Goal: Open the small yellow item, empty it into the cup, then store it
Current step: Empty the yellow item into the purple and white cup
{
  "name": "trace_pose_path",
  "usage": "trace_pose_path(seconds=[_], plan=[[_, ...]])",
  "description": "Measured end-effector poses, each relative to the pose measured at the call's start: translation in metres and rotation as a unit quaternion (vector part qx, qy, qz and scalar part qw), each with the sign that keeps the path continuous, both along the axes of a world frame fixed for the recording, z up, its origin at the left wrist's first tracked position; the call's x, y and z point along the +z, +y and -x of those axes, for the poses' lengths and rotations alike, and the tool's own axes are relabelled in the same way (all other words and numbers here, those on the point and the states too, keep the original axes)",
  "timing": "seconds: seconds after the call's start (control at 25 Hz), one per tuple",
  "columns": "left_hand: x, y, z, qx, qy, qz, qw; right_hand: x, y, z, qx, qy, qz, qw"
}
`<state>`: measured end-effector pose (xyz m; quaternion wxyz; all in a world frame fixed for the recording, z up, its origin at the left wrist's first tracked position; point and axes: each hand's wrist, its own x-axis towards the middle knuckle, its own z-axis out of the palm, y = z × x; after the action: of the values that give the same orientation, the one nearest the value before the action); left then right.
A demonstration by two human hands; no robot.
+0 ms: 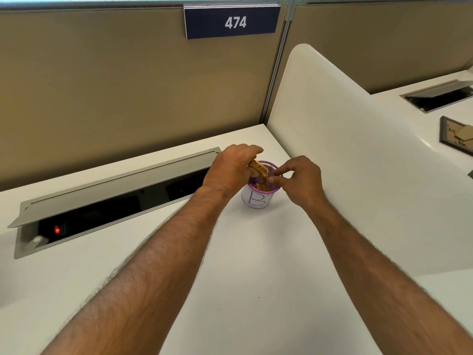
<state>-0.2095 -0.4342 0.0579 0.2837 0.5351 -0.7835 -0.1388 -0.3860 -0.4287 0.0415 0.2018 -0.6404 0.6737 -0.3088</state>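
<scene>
A purple mesh cup with a white paper label marked "B" stands on the white desk. My left hand holds a small yellow box, tilted with its low end over the cup's mouth. My right hand hovers at the cup's right rim, thumb and forefinger pinched together close to the box's low end. Small golden pieces lie inside the cup; what they are is too small to tell.
An open cable tray with a raised grey lid and a red light is sunk in the desk at the left. A white divider curves along the right. Tan partition walls bearing a "474" sign stand behind.
</scene>
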Motion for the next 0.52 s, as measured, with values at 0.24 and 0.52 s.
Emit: trace_pose_path(seconds=[0.24, 0.52], plan=[[0.001, 0.004, 0.014, 0.027, 0.118, -0.091, 0.988, 0.001, 0.014, -0.001, 0.045, -0.005, 0.065, 0.997], [0.005, 0.006, 0.02, 0.064, 0.183, -0.121, 0.974, -0.003, 0.032, -0.015, 0.023, -0.097, 0.041, 0.994]])
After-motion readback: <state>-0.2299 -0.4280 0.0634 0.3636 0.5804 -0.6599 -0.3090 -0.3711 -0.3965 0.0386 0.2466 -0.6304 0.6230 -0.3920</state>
